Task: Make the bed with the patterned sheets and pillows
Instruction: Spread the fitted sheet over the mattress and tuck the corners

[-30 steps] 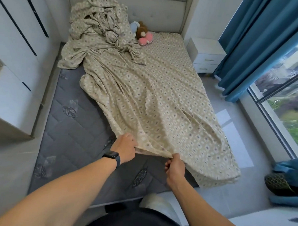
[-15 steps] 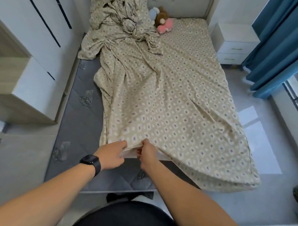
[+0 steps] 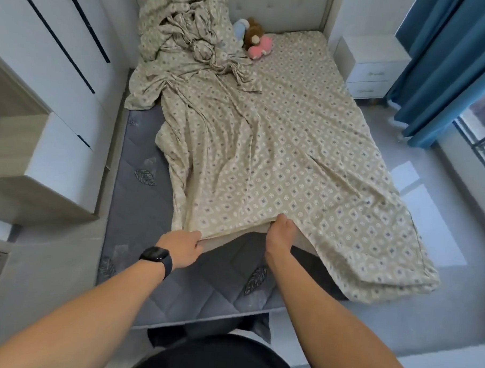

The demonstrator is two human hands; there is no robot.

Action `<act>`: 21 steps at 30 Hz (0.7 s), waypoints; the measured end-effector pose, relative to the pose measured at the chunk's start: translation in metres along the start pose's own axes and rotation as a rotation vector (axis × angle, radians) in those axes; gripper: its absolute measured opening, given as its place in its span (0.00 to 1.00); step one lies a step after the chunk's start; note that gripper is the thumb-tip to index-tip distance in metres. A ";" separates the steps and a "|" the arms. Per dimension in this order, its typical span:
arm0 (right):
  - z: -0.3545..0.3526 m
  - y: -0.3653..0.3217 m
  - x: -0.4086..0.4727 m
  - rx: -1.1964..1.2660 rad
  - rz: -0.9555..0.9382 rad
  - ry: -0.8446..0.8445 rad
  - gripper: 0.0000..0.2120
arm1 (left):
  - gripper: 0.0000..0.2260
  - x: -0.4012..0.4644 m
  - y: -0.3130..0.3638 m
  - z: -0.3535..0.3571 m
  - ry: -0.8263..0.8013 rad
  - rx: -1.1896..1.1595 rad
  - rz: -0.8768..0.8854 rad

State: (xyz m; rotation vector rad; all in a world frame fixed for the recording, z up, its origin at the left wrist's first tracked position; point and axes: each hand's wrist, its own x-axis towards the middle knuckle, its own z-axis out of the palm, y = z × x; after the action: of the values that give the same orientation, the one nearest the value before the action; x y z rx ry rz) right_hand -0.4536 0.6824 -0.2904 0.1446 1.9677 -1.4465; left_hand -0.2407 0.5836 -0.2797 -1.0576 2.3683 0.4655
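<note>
Head view looks down along both bare forearms to the foot of the bed, where the left hand point(image 3: 181, 248), with a black watch point(image 3: 157, 258) on its wrist, curls its fingers round the near hem of the patterned sheet point(image 3: 278, 168) and grips it. Just to its right, the right hand point(image 3: 280, 235) pinches the same hem, thumb on top of the cloth and the other fingers tucked under it, so the edge between the two hands is raised off the grey quilted mattress point(image 3: 143, 207). From that hem the sheet spreads up the bed: it covers the right side fully and hangs over the right edge toward the floor, while the left strip and the near end of the mattress lie bare. Toward the headboard point(image 3: 285, 7) the cloth bunches into a crumpled heap point(image 3: 186, 34) on the left. Beside the heap sit soft toys point(image 3: 254, 38), brown, pink and pale blue. White cabinets point(image 3: 51, 72) stand along the left wall, a white nightstand point(image 3: 371, 64) stands right of the bed's head, and blue curtains point(image 3: 446, 67) hang by the window.
</note>
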 end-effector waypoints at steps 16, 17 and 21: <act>0.121 0.072 -0.188 0.101 0.192 -0.204 0.12 | 0.15 -0.069 -0.113 -0.011 0.083 0.009 0.119; 0.121 0.066 -0.192 0.099 0.151 -0.170 0.14 | 0.16 -0.068 -0.117 -0.013 0.126 0.047 0.113; 0.115 0.029 -0.187 0.025 -0.063 -0.049 0.12 | 0.17 -0.052 -0.151 -0.025 0.230 0.145 -0.094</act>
State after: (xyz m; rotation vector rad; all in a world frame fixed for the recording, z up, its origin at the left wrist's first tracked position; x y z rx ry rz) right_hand -0.2452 0.6475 -0.2230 0.0582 1.9307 -1.5012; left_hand -0.1037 0.5057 -0.2455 -1.2031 2.4916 0.1412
